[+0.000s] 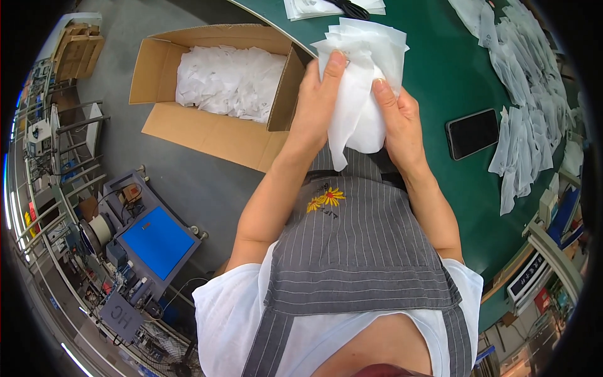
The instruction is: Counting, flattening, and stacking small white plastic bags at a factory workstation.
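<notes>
A loose bunch of thin, whitish translucent bags (359, 113) is held up in front of me, fanned at the top and with one corner hanging down. My left hand (319, 94) grips its left side, the thumb pressed on the front. On the right side my right hand (400, 116) pinches it, thumb in front and fingers curled behind. Both hands are closed, and the fingers behind the bags are partly hidden. Just left of my left hand stands an open cardboard box (217, 132) holding many similar white pieces (229, 81).
On the green table (440, 88) lie a black phone (472, 134) and overlapping rows of translucent bags (524, 81). White sheets with a black cable (348, 9) are at the far edge. A cart with a blue top (158, 242) and metal racking stand at left.
</notes>
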### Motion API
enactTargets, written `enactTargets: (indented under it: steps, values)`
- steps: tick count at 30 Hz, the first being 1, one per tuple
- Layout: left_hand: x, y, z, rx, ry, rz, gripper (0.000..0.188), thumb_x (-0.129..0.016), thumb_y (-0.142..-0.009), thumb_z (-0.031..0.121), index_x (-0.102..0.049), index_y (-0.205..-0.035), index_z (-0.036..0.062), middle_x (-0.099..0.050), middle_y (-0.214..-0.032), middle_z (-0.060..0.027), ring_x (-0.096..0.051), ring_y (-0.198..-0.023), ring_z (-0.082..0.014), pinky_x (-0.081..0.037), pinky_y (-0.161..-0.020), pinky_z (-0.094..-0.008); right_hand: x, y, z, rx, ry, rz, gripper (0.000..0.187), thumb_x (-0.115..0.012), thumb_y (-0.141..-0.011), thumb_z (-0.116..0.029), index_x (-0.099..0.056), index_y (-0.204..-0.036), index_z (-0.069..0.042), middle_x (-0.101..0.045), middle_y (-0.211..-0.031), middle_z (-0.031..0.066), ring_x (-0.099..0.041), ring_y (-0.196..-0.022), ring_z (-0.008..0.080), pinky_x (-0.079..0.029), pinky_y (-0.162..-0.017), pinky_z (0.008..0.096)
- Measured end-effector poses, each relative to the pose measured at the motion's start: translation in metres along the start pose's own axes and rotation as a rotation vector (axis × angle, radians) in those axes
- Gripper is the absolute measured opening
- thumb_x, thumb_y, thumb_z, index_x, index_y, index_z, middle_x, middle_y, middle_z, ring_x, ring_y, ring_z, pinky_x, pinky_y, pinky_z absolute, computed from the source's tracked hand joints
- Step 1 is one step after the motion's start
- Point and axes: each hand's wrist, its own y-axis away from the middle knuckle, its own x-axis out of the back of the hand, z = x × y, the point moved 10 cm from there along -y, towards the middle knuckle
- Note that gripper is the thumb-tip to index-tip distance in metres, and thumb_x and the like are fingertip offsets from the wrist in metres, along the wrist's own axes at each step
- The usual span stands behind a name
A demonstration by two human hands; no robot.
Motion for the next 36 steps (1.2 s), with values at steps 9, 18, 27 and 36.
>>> enactTargets:
  steps: [9,18,27,36]
  values:
    - [-0.005,0.002,0.008,0.011,0.203,-0.017,0.024,-0.056,-0.091,0.024,-0.059,-0.100,0.0018,-0.063,-0.088,-0.0032,-0.060,-0.073,-0.0089,-0.050,-0.064,-0.0238,-0.003,0.000,0.009,-0.091,0.061,-0.086,0.031,-0.049,-0.095,-0.026,-0.059,-0.105,0.001,-0.062,-0.089,0.0011,-0.055,-0.080,0.0064,-0.045,-0.069,0.0213]
    - [0.010,0.001,0.037,-0.263,0.343,0.081,0.029,-0.053,-0.092,0.027,-0.054,-0.109,0.0036,-0.060,-0.104,-0.0057,-0.059,-0.095,-0.0159,-0.050,-0.082,-0.0310,-0.015,0.037,-0.052,0.412,0.703,-0.024,0.032,-0.066,-0.080,-0.016,-0.056,-0.107,-0.001,-0.057,-0.098,0.0087,-0.054,-0.081,0.0155,-0.045,-0.072,0.0282]
    - [0.011,0.002,0.024,-0.121,0.389,0.043,0.035,-0.052,-0.093,0.030,-0.053,-0.112,0.0020,-0.058,-0.111,-0.0062,-0.055,-0.104,-0.0163,-0.045,-0.090,-0.0332,0.005,0.020,-0.004,-0.032,0.330,-0.092,0.015,-0.068,-0.080,-0.011,-0.056,-0.085,-0.004,-0.045,-0.063,-0.0078,-0.036,-0.057,0.0008,-0.029,-0.050,0.0188]
    - [0.003,0.007,0.010,-0.046,0.460,0.054,0.033,-0.049,-0.094,0.027,-0.053,-0.114,0.0010,-0.059,-0.111,-0.0072,-0.055,-0.103,-0.0152,-0.043,-0.092,-0.0316,0.036,0.030,-0.019,0.071,0.613,0.183,0.021,-0.069,-0.077,-0.005,-0.053,-0.090,-0.005,-0.049,-0.070,-0.0034,-0.043,-0.062,0.0036,-0.037,-0.055,0.0180]
